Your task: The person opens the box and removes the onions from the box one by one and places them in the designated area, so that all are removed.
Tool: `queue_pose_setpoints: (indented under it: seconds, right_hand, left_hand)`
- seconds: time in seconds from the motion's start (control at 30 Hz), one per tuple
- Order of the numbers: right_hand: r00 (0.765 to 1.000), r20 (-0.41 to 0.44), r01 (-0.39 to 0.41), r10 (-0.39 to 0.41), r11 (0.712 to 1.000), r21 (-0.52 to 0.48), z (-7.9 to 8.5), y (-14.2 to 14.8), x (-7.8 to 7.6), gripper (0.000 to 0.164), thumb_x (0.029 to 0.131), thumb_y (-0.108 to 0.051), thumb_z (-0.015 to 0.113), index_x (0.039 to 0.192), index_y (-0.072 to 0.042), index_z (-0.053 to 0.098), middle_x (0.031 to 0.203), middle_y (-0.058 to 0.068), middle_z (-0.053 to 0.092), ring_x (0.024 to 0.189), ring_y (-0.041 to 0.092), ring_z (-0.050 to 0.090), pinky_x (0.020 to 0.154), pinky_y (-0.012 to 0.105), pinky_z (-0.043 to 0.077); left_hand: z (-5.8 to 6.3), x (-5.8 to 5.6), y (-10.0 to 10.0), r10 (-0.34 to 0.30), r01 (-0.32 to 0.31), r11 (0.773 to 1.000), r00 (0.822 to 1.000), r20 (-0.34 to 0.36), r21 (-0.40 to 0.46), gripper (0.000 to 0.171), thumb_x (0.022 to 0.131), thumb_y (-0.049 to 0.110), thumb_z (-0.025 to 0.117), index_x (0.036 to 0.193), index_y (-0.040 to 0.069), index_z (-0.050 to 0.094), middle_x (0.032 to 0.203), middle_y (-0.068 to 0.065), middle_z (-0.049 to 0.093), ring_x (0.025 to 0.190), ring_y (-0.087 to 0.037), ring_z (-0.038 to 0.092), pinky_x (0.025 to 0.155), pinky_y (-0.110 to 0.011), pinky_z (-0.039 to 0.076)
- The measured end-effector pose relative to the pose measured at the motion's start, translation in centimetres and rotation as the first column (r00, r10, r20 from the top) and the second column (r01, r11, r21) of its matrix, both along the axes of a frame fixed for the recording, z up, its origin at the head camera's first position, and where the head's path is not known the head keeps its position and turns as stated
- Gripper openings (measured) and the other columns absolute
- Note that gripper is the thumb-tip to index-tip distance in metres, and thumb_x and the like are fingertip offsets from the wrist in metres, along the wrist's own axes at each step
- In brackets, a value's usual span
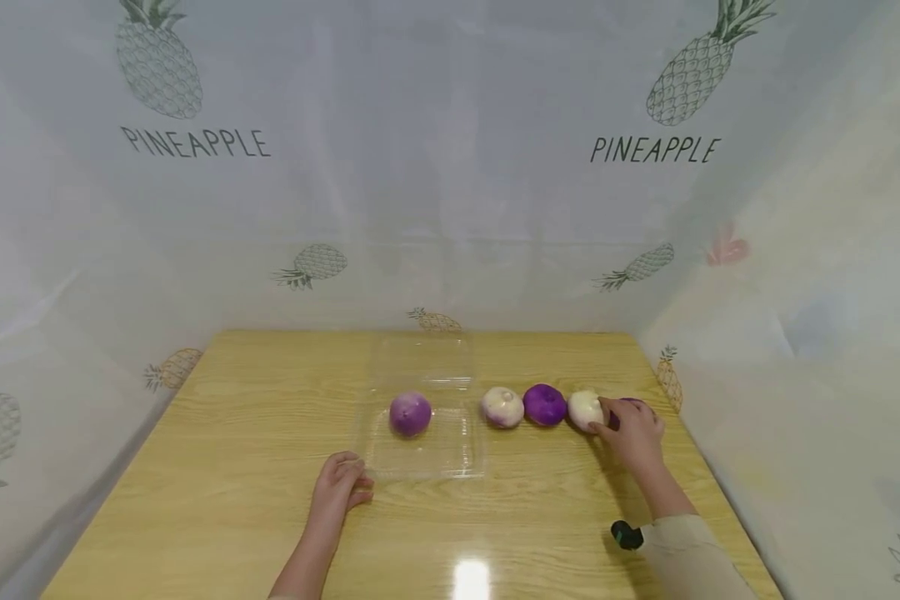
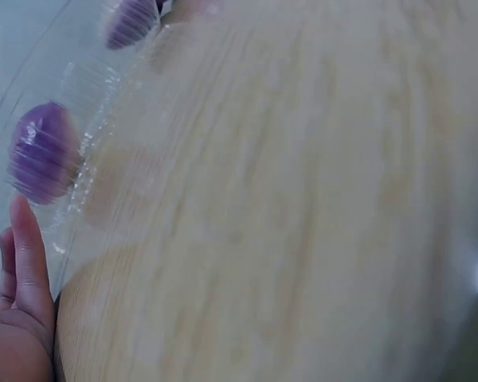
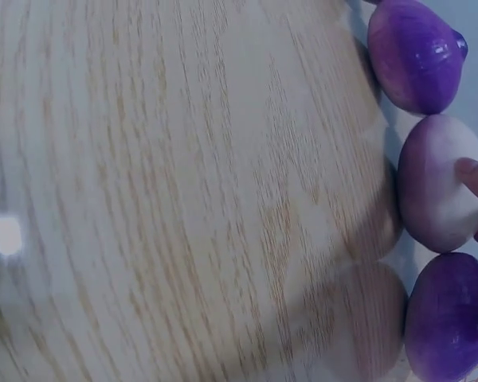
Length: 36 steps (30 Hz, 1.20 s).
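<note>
A clear plastic clamshell box (image 1: 450, 458) lies with its lid raised back, and one purple onion-like bulb (image 1: 410, 414) sits inside. My left hand (image 1: 337, 487) is at the box's front left corner, fingers loosely extended and fingertips right at its edge. To the right of the box runs a row of similar bulbs: a whitish one with a purple patch (image 1: 502, 408), a deep purple one (image 1: 545, 406), then a white one (image 1: 585, 410). My right hand (image 1: 633, 433) pinches the white bulb between thumb and fingers. Beyond it, another purple bulb (image 3: 450, 318) is partly hidden by that hand in the head view.
Everything rests on a wood-grain table (image 1: 232, 467). A pale curtain (image 1: 450, 192) printed with pineapples hangs behind it and along both sides. A small black object (image 1: 627, 535) shows at the right sleeve's cuff.
</note>
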State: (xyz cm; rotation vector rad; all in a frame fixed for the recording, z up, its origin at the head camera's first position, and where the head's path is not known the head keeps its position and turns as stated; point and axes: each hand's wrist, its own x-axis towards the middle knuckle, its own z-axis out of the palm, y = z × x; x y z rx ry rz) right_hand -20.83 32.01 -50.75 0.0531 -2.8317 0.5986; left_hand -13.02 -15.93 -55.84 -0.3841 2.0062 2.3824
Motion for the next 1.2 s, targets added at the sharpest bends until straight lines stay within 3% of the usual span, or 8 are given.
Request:
queue_pose_setpoints:
  seconds: [0.43, 0.57, 0.67, 0.83, 1.07, 1.2]
  right_hand:
    - [1.000, -0.016, 0.024, -0.023, 0.999, 0.025, 0.7, -0.2, -0.3, 0.052, 0.086, -0.028, 0.075, 0.129, -0.004, 0.059, 0.127, 0.025, 0.056, 0.117, 0.048, 0.044, 0.092, 0.069, 0.027]
    - [0.999, -0.030, -0.027, 0.025, 0.999, -0.047, 1.4, -2.2, -0.3, 0.054, 0.087, -0.029, 0.074, 0.131, -0.004, 0.057, 0.130, 0.025, 0.054, 0.119, 0.047, 0.043, 0.090, 0.068, 0.030]
    - [0.996, -0.048, -0.082, 0.076, 0.985, -0.149, 2.0, -4.1, -0.2, 0.055, 0.087, -0.028, 0.075, 0.132, -0.003, 0.057, 0.132, 0.025, 0.053, 0.122, 0.047, 0.041, 0.096, 0.067, 0.028]
    - [0.985, -0.071, -0.174, 0.160, 0.937, -0.304, 3.1, -7.1, 0.0, 0.056, 0.087, -0.024, 0.075, 0.133, 0.000, 0.055, 0.133, 0.025, 0.052, 0.123, 0.045, 0.042, 0.102, 0.064, 0.033]
    - [0.966, -0.079, -0.249, 0.245, 0.812, -0.529, 4.4, -11.8, 0.3, 0.056, 0.086, -0.018, 0.077, 0.133, 0.002, 0.053, 0.133, 0.022, 0.052, 0.122, 0.043, 0.046, 0.100, 0.059, 0.040]
    - [0.957, -0.073, -0.269, 0.280, 0.765, -0.586, 4.9, -14.5, 0.3, 0.056, 0.085, -0.015, 0.077, 0.133, 0.000, 0.053, 0.133, 0.018, 0.053, 0.120, 0.039, 0.048, 0.098, 0.057, 0.042]
  left_hand:
    - [-0.8, -0.2, 1.3, -0.038, 0.039, 0.999, 0.999, -0.017, 0.003, 0.040, 0.099, 0.018, 0.058, 0.126, -0.007, 0.041, 0.090, -0.013, 0.059, 0.080, -0.020, 0.062, 0.068, -0.033, 0.059]
    - [-1.3, -0.2, 1.0, -0.026, 0.026, 1.000, 1.000, 0.001, 0.000, 0.041, 0.099, 0.019, 0.058, 0.125, -0.007, 0.042, 0.090, -0.015, 0.059, 0.079, -0.019, 0.062, 0.068, -0.032, 0.059]
    - [-1.4, -0.1, 0.7, -0.008, 0.008, 1.000, 1.000, 0.023, -0.003, 0.038, 0.098, 0.017, 0.058, 0.124, -0.007, 0.043, 0.090, -0.015, 0.060, 0.078, -0.019, 0.063, 0.068, -0.032, 0.059]
    - [-1.1, -0.1, 0.2, -0.007, 0.007, 1.000, 1.000, 0.023, -0.001, 0.035, 0.098, 0.016, 0.058, 0.122, -0.006, 0.044, 0.090, -0.016, 0.061, 0.079, -0.020, 0.063, 0.068, -0.034, 0.059]
    - [-0.6, -0.3, 0.0, -0.009, 0.009, 1.000, 1.000, 0.025, 0.006, 0.035, 0.098, 0.015, 0.058, 0.122, -0.006, 0.043, 0.090, -0.014, 0.061, 0.079, -0.020, 0.063, 0.068, -0.034, 0.059]
    - [-0.3, -0.2, 0.0, -0.004, 0.004, 1.000, 1.000, 0.029, 0.016, 0.034, 0.098, 0.014, 0.057, 0.122, -0.006, 0.043, 0.088, -0.013, 0.060, 0.077, -0.019, 0.063, 0.066, -0.034, 0.059]
